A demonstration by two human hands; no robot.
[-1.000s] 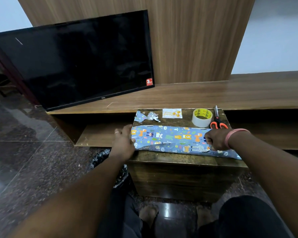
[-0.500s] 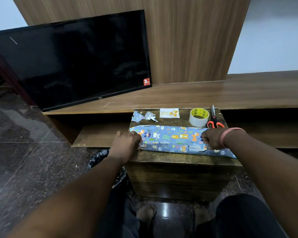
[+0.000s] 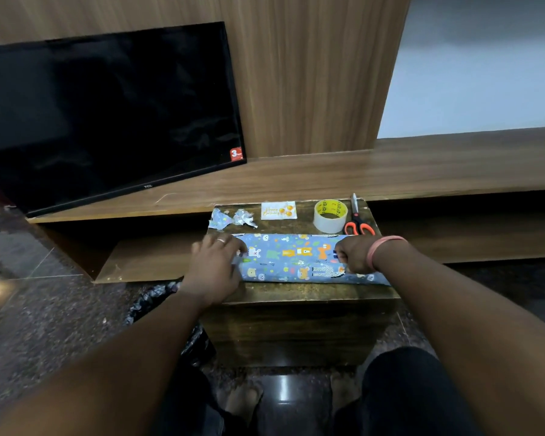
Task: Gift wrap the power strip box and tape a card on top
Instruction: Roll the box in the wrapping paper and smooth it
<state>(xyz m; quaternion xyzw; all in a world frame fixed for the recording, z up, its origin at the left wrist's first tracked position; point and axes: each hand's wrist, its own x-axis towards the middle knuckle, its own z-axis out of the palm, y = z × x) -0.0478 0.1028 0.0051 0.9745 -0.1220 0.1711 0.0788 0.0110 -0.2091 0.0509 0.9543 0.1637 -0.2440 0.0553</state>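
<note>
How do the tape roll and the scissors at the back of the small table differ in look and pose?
The tape roll is a pale ring with a yellow printed core, standing on its flat side; the scissors are thin, with orange handles and a grey blade, lying flat. The tape roll sits left of the scissors, which lie at the table's right edge with handles toward the person. Both sit behind the wrapped box, and neither hand touches them.

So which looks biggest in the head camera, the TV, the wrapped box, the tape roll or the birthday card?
1. TV, by far.
2. Wrapped box, partly covered by both hands.
3. Tape roll and birthday card: they look about alike, so I won't rank them.
</note>
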